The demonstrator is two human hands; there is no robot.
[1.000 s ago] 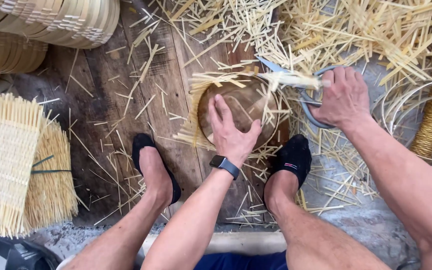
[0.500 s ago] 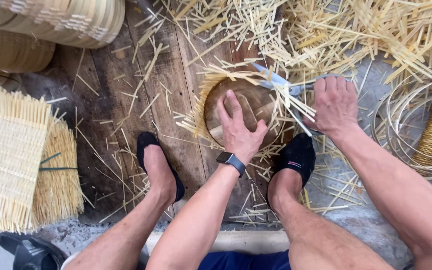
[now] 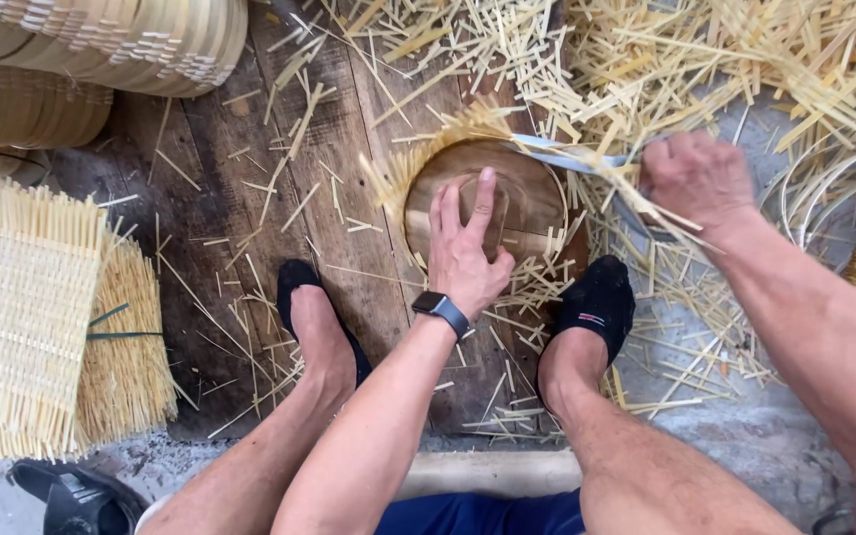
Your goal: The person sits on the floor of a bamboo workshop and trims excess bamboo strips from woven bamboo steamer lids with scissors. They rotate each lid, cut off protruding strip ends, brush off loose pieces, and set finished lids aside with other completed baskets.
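On the plank floor [image 3: 250, 198], between 2 black-socked feet [image 3: 596, 297]: left hand [image 3: 463, 248] open, pressed flat on a round wooden disc [image 3: 522, 198] lying over woven bamboo strips [image 3: 398, 183]. Just beyond, right hand [image 3: 695, 183] closed around shears [image 3: 567, 154], blades at the disc's far rim. Seemingly mid-trim of the protruding strip ends; next, probably calls for turning the disc to an uncut stretch. Shears' long axis across the view, tips pointing left.

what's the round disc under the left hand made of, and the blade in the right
The round disc looks like brown wood with visible grain, matt and unvarnished. The blade, held in the right hand, seems metal: pale grey and smooth with a dull sheen. The left hand presses flat on the disc.
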